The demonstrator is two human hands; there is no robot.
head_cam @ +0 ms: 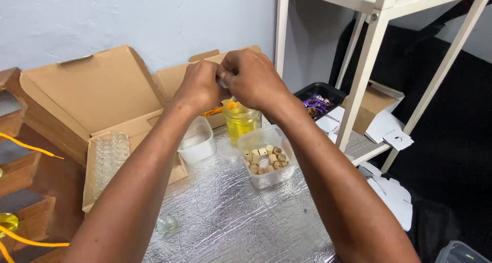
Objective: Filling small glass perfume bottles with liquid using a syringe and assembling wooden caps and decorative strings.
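While both hands meet above the yellow-liquid jar (pixel 241 120), left hand (pixel 199 87) and right hand (pixel 251 78) pinch closed on a tiny clear piece (pixel 222 82), mostly hidden.

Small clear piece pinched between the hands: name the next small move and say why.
Probably lower the small clear piece toward the glass jar of yellow liquid. The left hand and right hand pinch it together directly above that jar, with the clear plastic tub of wooden corks just in front.

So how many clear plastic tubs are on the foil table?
2: one tub with wooden beads under the right forearm, one emptier tub beside the left wrist. Arms may hide others.
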